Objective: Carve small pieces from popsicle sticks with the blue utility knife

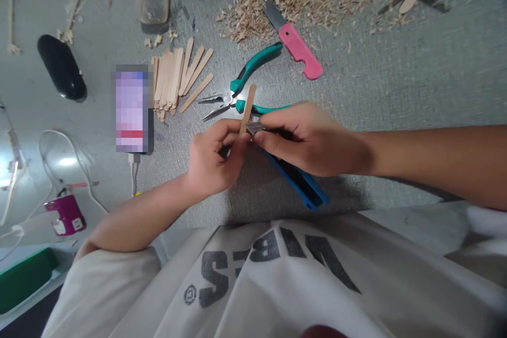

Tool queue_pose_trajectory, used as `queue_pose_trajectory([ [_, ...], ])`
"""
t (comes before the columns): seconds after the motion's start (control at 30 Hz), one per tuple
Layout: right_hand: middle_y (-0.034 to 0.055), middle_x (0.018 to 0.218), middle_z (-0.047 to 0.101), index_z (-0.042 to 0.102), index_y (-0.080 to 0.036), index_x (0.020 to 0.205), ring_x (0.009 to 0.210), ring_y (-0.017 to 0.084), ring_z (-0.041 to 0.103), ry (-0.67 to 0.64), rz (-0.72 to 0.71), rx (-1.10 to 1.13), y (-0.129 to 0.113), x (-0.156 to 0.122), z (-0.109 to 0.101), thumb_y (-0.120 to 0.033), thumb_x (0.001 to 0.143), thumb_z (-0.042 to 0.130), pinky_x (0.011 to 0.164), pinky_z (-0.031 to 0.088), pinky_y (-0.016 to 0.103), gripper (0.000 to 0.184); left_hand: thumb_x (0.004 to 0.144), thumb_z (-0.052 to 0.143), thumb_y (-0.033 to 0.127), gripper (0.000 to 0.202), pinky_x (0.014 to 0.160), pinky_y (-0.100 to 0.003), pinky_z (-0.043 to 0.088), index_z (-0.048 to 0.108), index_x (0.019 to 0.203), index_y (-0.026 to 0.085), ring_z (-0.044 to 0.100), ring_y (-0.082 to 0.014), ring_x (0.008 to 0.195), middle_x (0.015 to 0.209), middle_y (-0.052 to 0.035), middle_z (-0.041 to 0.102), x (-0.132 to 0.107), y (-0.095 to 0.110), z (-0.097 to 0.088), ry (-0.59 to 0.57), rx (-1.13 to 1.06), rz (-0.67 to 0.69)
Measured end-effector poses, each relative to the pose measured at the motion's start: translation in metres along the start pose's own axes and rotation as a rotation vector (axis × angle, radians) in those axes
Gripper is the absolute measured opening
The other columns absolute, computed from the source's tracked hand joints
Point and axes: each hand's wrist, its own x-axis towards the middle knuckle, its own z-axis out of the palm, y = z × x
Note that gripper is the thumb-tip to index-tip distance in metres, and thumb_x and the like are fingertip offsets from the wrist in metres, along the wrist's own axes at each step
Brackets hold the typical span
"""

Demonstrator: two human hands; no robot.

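Pinching a wooden stick [249,105] at mid-table, the left hand [214,156] meets the right hand [312,140], closed on a blue knife [297,179], blade touching the stick's edge. Shavings [285,5] lie far; a stack of sticks [174,82], seemingly uncut, lies left.

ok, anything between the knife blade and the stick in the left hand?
Nothing visible. The blue knife in the right hand has its blade against the stick, which the left hand holds. Teal pliers lie beyond.
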Motion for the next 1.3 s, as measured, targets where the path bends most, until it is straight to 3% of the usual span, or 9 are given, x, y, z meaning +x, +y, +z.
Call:
queue_pose_trajectory([
  [0.2, -0.0071, 0.058, 0.034, 0.037, -0.025, 0.066, 0.058, 0.011, 0.033, 0.014, 0.030, -0.005, -0.002, 0.001, 0.000, -0.018, 0.103, 0.059, 0.060, 0.025, 0.032, 0.044, 0.111, 0.071, 0.033, 0.018, 0.055, -0.024, 0.049, 0.080, 0.103, 0.020, 0.067, -0.0107, 0.056, 0.073, -0.0009, 0.082, 0.003, 0.004, 0.000, 0.035, 0.060, -0.003],
  [0.37, -0.0074, 0.056, 0.034, 0.037, -0.024, 0.063, 0.054, 0.009, 0.032, 0.002, 0.122, 0.089, -0.006, 0.003, 0.002, -0.014, 0.102, 0.060, 0.054, 0.023, 0.031, 0.046, 0.110, 0.073, 0.037, 0.025, 0.049, -0.022, 0.042, 0.078, 0.093, 0.019, 0.053, -0.0077, 0.047, 0.060, 0.0024, 0.073, 0.004, 0.007, 0.001, 0.081, 0.094, -0.047],
  [0.6, -0.0073, 0.055, 0.031, 0.039, -0.023, 0.061, 0.049, 0.008, 0.028, -0.070, 0.342, 0.185, -0.015, 0.009, 0.000, -0.010, 0.103, 0.059, 0.046, 0.017, 0.030, 0.049, 0.111, 0.072, 0.038, 0.026, 0.058, -0.021, 0.055, 0.081, 0.100, 0.017, 0.077, -0.0122, 0.061, 0.074, -0.0041, 0.084, 0.004, 0.008, 0.000, 0.028, 0.103, -0.052],
  [0.83, -0.0060, 0.052, 0.033, 0.039, -0.022, 0.060, 0.049, 0.008, 0.029, -0.102, 0.320, 0.164, -0.017, 0.009, -0.001, -0.011, 0.112, 0.048, 0.048, 0.020, 0.031, 0.055, 0.108, 0.077, 0.034, 0.017, 0.063, -0.023, 0.059, 0.083, 0.107, 0.019, 0.081, -0.0141, 0.067, 0.081, -0.0049, 0.088, -0.001, 0.010, 0.000, 0.037, 0.230, -0.023],
  [1.0, -0.0067, 0.051, 0.031, 0.038, -0.020, 0.057, 0.049, 0.006, 0.026, -0.108, 0.263, 0.125, -0.013, 0.008, -0.002, -0.005, 0.109, 0.053, 0.049, 0.015, 0.031, 0.057, 0.108, 0.075, 0.034, 0.017, 0.060, -0.025, 0.059, 0.083, 0.102, 0.020, 0.080, -0.0142, 0.065, 0.079, -0.0037, 0.086, -0.001, 0.014, 0.000, 0.028, 0.319, -0.011],
  [1.17, -0.0067, 0.054, 0.030, 0.035, -0.021, 0.060, 0.048, 0.006, 0.025, -0.133, 0.422, 0.169, -0.012, 0.007, -0.001, -0.012, 0.112, 0.053, 0.047, 0.014, 0.030, 0.055, 0.108, 0.073, 0.036, 0.022, 0.058, -0.025, 0.057, 0.082, 0.096, 0.021, 0.075, -0.0138, 0.059, 0.073, -0.0025, 0.083, 0.000, 0.016, 0.000, 0.009, 0.341, -0.051],
  [1.3, -0.0064, 0.055, 0.030, 0.034, -0.022, 0.062, 0.048, 0.007, 0.024, -0.143, 0.437, 0.194, -0.011, 0.006, -0.001, -0.012, 0.111, 0.053, 0.047, 0.014, 0.031, 0.053, 0.107, 0.075, 0.036, 0.022, 0.053, -0.024, 0.051, 0.080, 0.091, 0.021, 0.069, -0.0120, 0.053, 0.067, -0.0010, 0.079, 0.000, 0.014, 0.000, 0.013, 0.300, -0.022],
])
